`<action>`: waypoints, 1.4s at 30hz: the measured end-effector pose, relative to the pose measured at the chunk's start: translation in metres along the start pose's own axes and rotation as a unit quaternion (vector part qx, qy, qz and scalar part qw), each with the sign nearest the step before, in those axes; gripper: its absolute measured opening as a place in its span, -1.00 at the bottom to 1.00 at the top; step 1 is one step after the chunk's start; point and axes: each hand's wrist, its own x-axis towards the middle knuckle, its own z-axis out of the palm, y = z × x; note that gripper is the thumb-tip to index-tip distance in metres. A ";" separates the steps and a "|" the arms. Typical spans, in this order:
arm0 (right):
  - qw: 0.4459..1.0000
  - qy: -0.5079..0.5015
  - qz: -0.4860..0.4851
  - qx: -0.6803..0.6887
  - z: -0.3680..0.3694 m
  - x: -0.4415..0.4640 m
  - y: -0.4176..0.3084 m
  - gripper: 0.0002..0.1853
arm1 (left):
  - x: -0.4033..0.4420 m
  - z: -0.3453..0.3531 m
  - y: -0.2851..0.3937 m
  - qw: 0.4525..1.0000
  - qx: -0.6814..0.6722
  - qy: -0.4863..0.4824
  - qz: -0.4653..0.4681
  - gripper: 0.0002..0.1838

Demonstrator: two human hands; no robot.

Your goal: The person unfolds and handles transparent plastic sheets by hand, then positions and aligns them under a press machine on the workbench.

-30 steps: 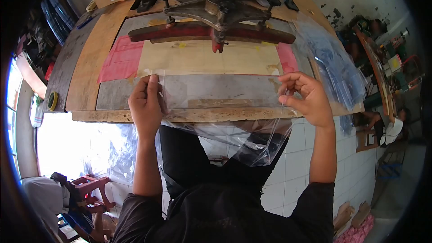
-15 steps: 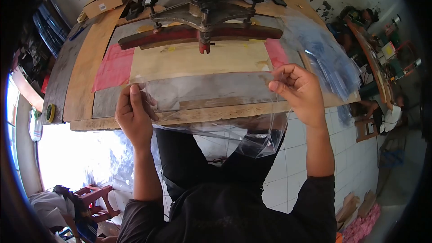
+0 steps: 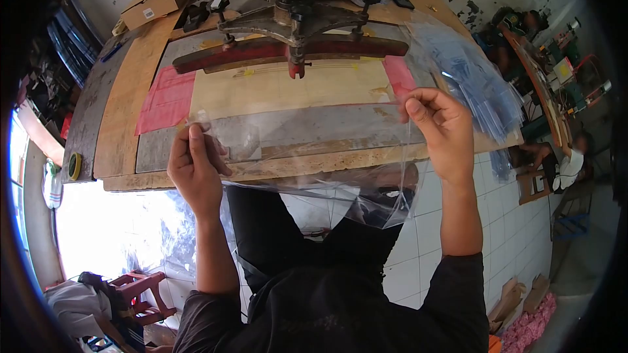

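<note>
A clear plastic sheet stretches between my two hands, its lower part hanging over the table's front edge. My left hand pinches its left corner, near the pink patch. At the right, my right hand pinches the other end between thumb and fingers, close to the right pink patch. Behind the sheet, a cream strip lies on the grey board. Above that strip is a press with a long red bar.
Bluish plastic sheets are piled at the table's right. A cardboard box stands at the back left, and a yellow-black roll lies at the left edge. People sit at the far right; a red stool is at lower left.
Over the last second the view has shifted, and my left hand has moved a little left with the sheet. Lately my right hand has moved slightly right and up, still pinching the sheet.
</note>
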 end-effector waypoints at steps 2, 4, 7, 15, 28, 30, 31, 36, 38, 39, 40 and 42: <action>1.000 0.004 0.004 0.007 0.000 0.002 0.001 -0.78 | 0.000 -0.001 0.000 1.000 -0.001 -0.002 0.002 -0.66; 1.000 0.008 0.008 0.014 0.000 0.003 0.003 -0.78 | -0.001 -0.001 0.001 1.000 0.001 -0.005 0.001 -0.68; 1.000 0.020 0.006 0.014 0.000 0.006 0.006 -0.80 | -0.001 0.000 0.001 1.000 0.000 -0.002 -0.001 -0.68; 0.999 0.023 0.030 -0.008 0.002 0.010 0.021 -0.83 | 0.007 0.001 0.000 0.999 0.054 -0.001 -0.006 -0.71; 0.998 -0.036 0.033 0.038 0.002 0.013 0.069 -0.83 | 0.013 0.002 -0.013 0.992 0.100 -0.071 -0.035 -0.69; 0.999 -0.009 0.030 -0.024 0.004 0.004 0.086 -0.82 | 0.007 0.004 -0.012 0.992 0.107 -0.068 -0.028 -0.69; 0.999 -0.011 0.030 -0.023 0.005 -0.003 0.097 -0.82 | 0.000 0.004 -0.013 0.988 0.147 -0.055 -0.006 -0.71; 0.999 0.011 -0.019 -0.027 0.011 -0.043 0.128 -0.85 | -0.036 -0.011 -0.037 0.973 0.209 -0.021 0.093 -0.79; 0.998 -0.003 -0.048 -0.043 0.007 -0.054 0.130 -0.89 | -0.048 -0.018 -0.050 0.975 0.195 -0.025 0.099 -0.80; 0.998 -0.007 -0.045 -0.038 0.007 -0.058 0.127 -0.89 | -0.052 -0.021 -0.054 0.977 0.178 -0.029 0.110 -0.80; 0.997 0.005 -0.040 -0.062 0.007 -0.062 0.125 -0.89 | -0.054 -0.022 -0.057 0.977 0.184 -0.025 0.109 -0.80; 0.994 0.027 -0.042 -0.095 0.007 -0.067 0.131 -0.89 | -0.060 -0.024 -0.055 0.968 0.218 -0.036 0.121 -0.80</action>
